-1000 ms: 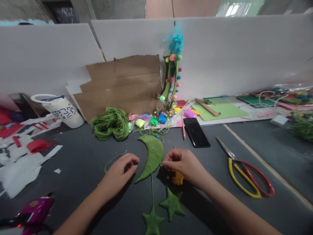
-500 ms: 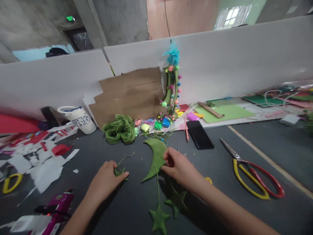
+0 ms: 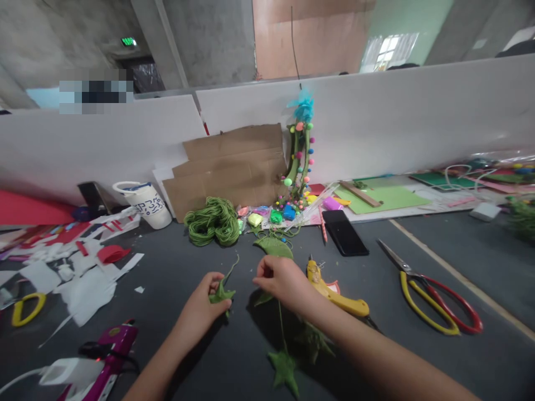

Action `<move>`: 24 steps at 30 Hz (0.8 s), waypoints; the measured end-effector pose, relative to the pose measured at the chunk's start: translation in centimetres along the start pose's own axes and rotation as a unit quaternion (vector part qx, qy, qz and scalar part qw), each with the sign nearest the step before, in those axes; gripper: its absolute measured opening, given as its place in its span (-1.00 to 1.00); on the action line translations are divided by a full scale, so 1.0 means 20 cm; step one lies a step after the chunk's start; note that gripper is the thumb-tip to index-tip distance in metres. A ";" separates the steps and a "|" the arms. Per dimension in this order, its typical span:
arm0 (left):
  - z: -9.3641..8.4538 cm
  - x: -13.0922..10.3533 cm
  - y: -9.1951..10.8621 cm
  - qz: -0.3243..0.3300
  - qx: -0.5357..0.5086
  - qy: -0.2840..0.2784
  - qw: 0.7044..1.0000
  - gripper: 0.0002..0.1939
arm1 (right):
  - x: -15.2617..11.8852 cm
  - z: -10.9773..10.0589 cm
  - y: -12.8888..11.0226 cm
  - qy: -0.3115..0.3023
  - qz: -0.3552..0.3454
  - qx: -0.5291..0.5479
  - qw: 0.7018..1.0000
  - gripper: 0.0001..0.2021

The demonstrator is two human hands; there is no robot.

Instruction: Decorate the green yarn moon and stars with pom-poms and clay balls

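Observation:
Between the thumb and fingers of my left hand [image 3: 209, 303] is a small green star [image 3: 222, 294], with a loose strand rising from it. My right hand [image 3: 279, 278] has its fingers pinched together over a green crescent [image 3: 273, 247]; what they hold, if anything, is hidden. The crescent lies on the dark table, its middle covered by that hand. Below, a green star [image 3: 284, 372] hangs on a thin cord, and another green star [image 3: 313, 341] lies partly under my right forearm. A yellow glue gun [image 3: 338, 298] rests just beyond that forearm.
Green yarn [image 3: 212, 221], a phone [image 3: 345, 233] and cardboard [image 3: 234, 167] stand or lie toward the back. Large scissors [image 3: 430, 295] are at the right. Paper scraps [image 3: 86, 287] and a purple power strip [image 3: 112, 356] are at the left. A decorated hanging piece [image 3: 298, 150] stands behind.
My right hand has moved left across the crescent, uncovering the glue gun. The small star in my left hand is raised and shows more fully. The camera view has shifted slightly.

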State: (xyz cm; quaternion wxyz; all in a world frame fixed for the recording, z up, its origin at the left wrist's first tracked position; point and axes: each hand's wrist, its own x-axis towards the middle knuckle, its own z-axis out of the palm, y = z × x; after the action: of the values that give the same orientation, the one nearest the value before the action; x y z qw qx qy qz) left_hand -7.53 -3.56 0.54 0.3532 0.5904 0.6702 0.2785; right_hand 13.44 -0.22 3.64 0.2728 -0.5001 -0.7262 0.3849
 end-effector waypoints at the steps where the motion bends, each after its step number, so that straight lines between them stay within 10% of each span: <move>1: -0.01 0.00 0.03 -0.001 -0.017 -0.009 1.000 -0.64 | 0.02 0.00 -0.01 -0.007 0.002 0.007 1.000 -0.90; 13: 0.01 -0.04 0.23 -0.059 -0.275 -0.157 0.947 -0.67 | 0.04 -0.06 -0.06 -0.014 0.029 0.004 0.999 -0.67; 16: 0.01 -0.04 0.22 -0.099 -0.342 -0.191 0.915 -0.75 | 0.06 -0.06 -0.07 -0.005 -0.003 -0.007 1.000 -0.88; 20: -0.02 -0.04 0.19 -0.146 -0.465 -0.213 0.847 -0.71 | 0.10 -0.03 -0.06 -0.167 -0.052 0.059 0.983 -0.43; 24: -0.05 -0.05 0.15 -0.170 -0.508 -0.226 0.814 -0.63 | 0.12 -0.02 0.00 -0.247 0.002 0.100 0.964 -0.71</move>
State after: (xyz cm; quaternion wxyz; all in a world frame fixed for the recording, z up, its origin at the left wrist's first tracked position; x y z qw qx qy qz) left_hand -6.49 -3.97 3.72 0.7856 0.2504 0.4248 0.3737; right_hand 12.95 2.05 3.99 0.1327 -0.3617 -0.7277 0.5675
